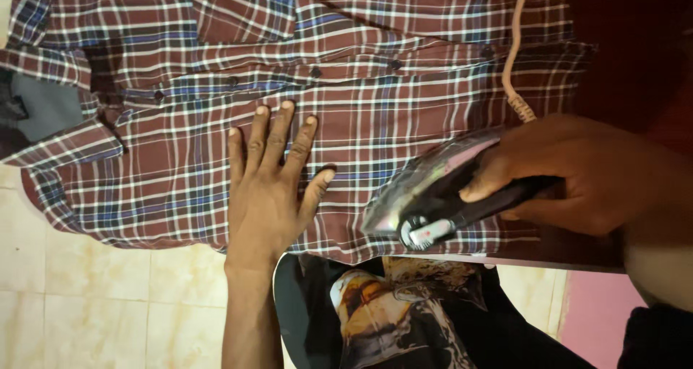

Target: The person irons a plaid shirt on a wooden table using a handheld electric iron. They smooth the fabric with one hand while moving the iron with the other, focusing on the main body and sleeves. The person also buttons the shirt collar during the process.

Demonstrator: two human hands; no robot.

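A maroon plaid shirt with white and blue lines lies spread flat, its button placket running left to right. My left hand presses flat on the shirt, fingers apart and pointing away from me. My right hand grips the dark handle of an electric iron, whose shiny soleplate rests on the shirt just right of my left thumb. The iron's pinkish cord runs up across the shirt to the top edge.
A black garment with a printed picture covers my body below the shirt's near edge. Pale floor tiles show at lower left. A pink surface shows at lower right, and a grey cloth patch lies at far left.
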